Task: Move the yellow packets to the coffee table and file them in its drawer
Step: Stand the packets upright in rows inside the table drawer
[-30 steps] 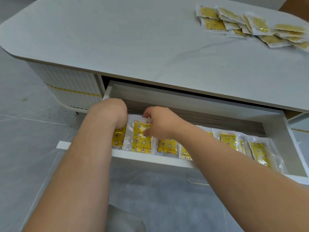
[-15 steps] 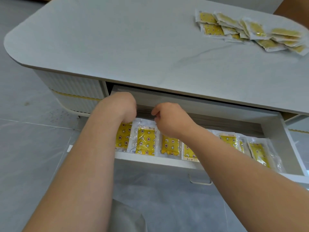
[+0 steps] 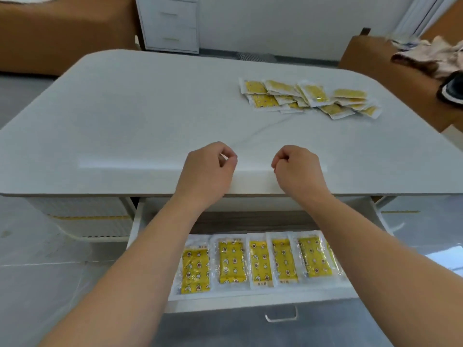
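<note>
The white coffee table (image 3: 125, 121) has its drawer (image 3: 250, 301) pulled open toward me. Several yellow packets (image 3: 231, 262) with star prints lie side by side in a row along the drawer's front. A loose pile of several more yellow packets (image 3: 309, 98) sits on the tabletop at the far right. My left hand (image 3: 205, 171) and my right hand (image 3: 298, 171) hover over the table's front edge, above the drawer, fingers curled in and holding nothing. My forearms hide parts of the drawer's left and right ends.
A brown sofa (image 3: 57, 33) stands at the back left and a white drawer cabinet (image 3: 170, 23) against the far wall. At the right, a brown seat (image 3: 390, 63) carries crumpled clothes. The drawer's handle (image 3: 281, 316) points toward me. Grey tiled floor surrounds the table.
Both hands have left the packets in the drawer and risen to the table's front edge, empty. The view has tilted up, showing the room beyond.
</note>
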### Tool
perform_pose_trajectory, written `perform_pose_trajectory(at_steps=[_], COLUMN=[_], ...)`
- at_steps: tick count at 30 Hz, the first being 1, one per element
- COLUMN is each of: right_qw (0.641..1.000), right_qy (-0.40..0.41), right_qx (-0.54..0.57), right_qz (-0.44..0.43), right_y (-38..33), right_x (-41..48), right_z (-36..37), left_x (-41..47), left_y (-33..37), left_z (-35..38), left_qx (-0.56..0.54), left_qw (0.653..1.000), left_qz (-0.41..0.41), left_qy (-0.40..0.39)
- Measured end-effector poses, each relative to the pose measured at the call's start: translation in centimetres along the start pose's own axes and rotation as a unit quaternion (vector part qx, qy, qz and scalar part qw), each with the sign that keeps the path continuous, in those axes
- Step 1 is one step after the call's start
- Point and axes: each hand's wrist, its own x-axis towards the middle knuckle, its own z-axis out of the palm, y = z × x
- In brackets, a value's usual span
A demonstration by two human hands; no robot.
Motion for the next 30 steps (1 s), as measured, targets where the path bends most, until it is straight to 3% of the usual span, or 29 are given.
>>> perform_pose_trajectory(at_steps=[7,11,14,20,25,30], right_qw=[0.991,0.972,0.964,0.935,0.945,0.964], right_qy=[0.125,0.187,0.172,0.157,0.111,0.071], right_qx=[-0.027,-0.143,-0.201,-0.292,-0.285,-0.243], right_qz=[0.026,-0.005,-0.019,-0.127,-0.119,-0.083], right_y=[4.9,8.6,10.0,10.5,12.4,12.8], right_x=[10.1,14.8,18.0,24.1,28.8,30.6], right_z=[-2.4,-1.7,-0.8,-2.2,-2.5,-2.2], left_x=[10.5,15.0,18.5,24.1,27.8,29.7], left_y=[1.6,2.4,2.9,3.8,4.3,4.5], left_z=[7.7,12.0,14.1,15.8,16.5,19.0], left_qx=[0.105,0.161,0.235,0.347,0.403,0.347], left_qw=[0.993,0.983,0.963,0.922,0.897,0.926], left_qz=[0.057,0.074,0.11,0.144,0.161,0.143], left_qy=[0.006,0.042,0.071,0.091,0.084,0.034])
